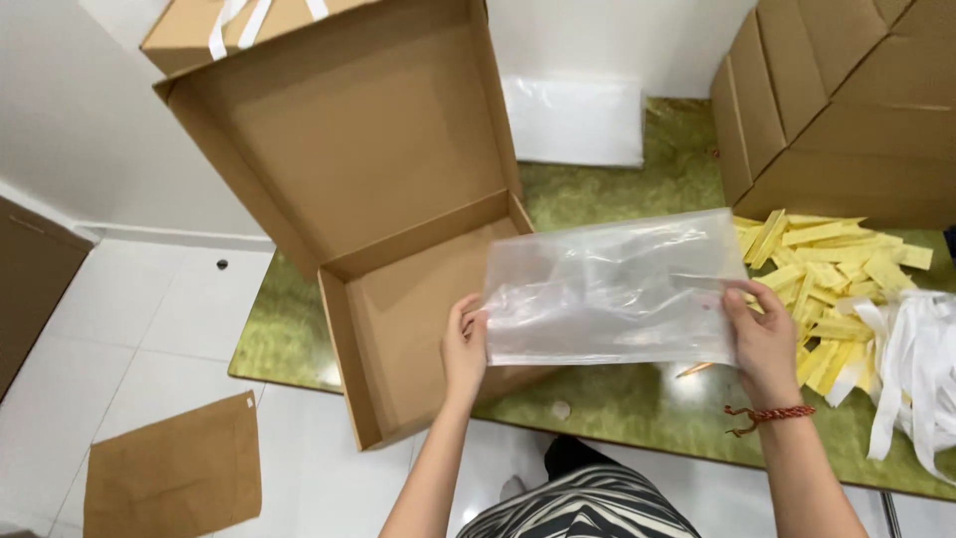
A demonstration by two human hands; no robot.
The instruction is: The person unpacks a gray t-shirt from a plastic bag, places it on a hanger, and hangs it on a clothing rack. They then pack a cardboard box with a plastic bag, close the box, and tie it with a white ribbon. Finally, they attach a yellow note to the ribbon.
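Both hands up over the table edge. Left hand pinches the left edge of a clear, crinkled plastic bag, fingers curled shut on it; right hand grips the right edge likewise. Bag stretched flat between them, contents probably none, though blur hides detail. Open brown cardboard box just beside it on the green marbled table. Yellow paper strips piled behind the right hand.

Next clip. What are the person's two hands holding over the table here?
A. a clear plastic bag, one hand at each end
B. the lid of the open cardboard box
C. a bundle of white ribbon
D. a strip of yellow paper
A: the left hand and the right hand each have a grip on one end of the clear plastic bag, stretched between them beside the open cardboard box.
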